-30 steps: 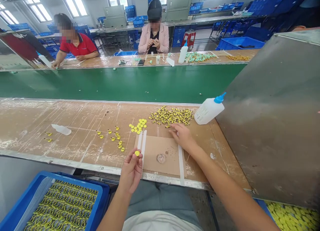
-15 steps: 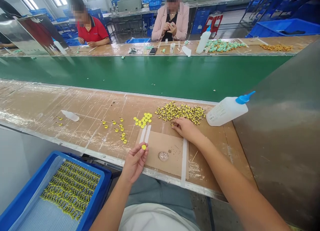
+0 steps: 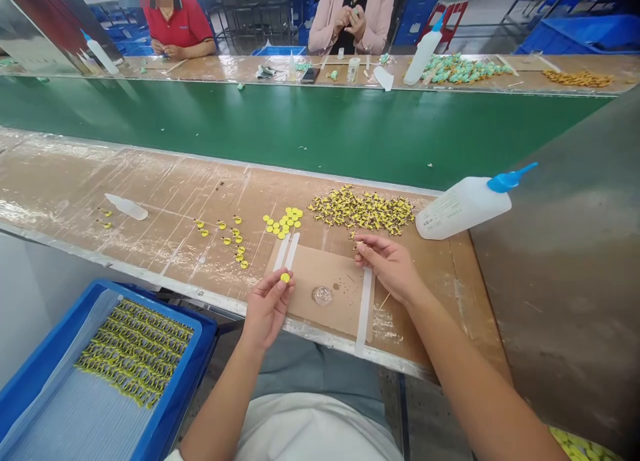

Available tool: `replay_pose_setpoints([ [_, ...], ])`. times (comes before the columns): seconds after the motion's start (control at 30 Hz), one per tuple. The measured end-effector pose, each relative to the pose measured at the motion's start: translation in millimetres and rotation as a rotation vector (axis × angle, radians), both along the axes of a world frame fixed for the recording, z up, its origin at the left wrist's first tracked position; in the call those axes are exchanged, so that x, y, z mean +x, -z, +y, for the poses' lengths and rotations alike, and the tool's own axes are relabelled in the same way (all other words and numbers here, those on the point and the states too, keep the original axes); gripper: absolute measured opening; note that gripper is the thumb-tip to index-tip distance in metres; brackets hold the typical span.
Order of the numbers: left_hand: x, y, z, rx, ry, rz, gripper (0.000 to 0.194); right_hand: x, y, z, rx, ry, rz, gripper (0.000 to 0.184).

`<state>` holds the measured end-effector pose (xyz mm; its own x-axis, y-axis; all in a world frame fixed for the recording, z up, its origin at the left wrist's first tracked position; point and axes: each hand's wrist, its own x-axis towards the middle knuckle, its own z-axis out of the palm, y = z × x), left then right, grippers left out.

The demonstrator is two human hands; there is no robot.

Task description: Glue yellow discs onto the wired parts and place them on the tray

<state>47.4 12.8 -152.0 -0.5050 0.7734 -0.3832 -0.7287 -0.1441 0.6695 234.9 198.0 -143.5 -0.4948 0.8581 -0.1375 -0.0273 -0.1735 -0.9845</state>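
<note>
"What's at risk from here?"

"The yellow disc (image 3: 285,278), pinched in my left hand's fingertips (image 3: 274,289). A loose pinch could drop it onto the cardboard (image 3: 320,264) below."

"Which way's its axis?"

"Round, so no long axis; its face tips up at me. My right hand (image 3: 387,266) is half-closed beside the pile (image 3: 361,210); I can't tell if it holds anything."

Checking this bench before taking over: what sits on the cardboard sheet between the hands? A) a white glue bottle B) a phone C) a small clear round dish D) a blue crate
C: a small clear round dish lies on the cardboard sheet between the left hand and the right hand.
</note>
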Motion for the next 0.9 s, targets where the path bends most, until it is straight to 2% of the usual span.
replay_pose_setpoints([
  [0.07, 0.2, 2.0, 2.7, 0.013, 0.022, 0.006, 0.031, -1.9, -3.1, -18.0, -0.106, 0.024, 0.086, 0.038],
  [0.13, 0.1, 4.3, 5.1, 0.023, 0.039, 0.016, 0.030, -4.9, -2.5, -36.5, -0.102, 0.047, 0.114, 0.032],
  [0.27, 0.1, 8.3, 7.6, 0.033, 0.050, 0.041, 0.029, -10.5, 6.0, -68.8, 0.043, 0.101, 0.064, 0.024],
  [0.4, -0.3, 8.7, 8.5, 0.046, 0.094, 0.051, 0.028, -13.6, 16.2, -88.4, 0.276, 0.220, -0.002, 0.017],
  [0.47, -0.9, 8.3, 8.9, 0.055, 0.113, 0.048, 0.028, -14.1, 20.0, -93.6, 0.362, 0.299, -0.030, 0.020],
  [0.57, -1.9, 8.0, 9.7, 0.068, 0.132, 0.040, 0.027, -14.1, 22.3, -97.1, 0.395, 0.353, -0.069, 0.023],
  [0.8, -1.9, 6.5, 11.6, 0.067, 0.159, 0.038, 0.027, -15.6, 25.8, -95.5, 0.408, 0.280, -0.062, 0.018],
  [0.9, -1.7, 6.8, 11.5, 0.059, 0.161, 0.039, 0.028, -15.3, 29.5, -95.8, 0.474, 0.256, -0.105, 0.019],
])
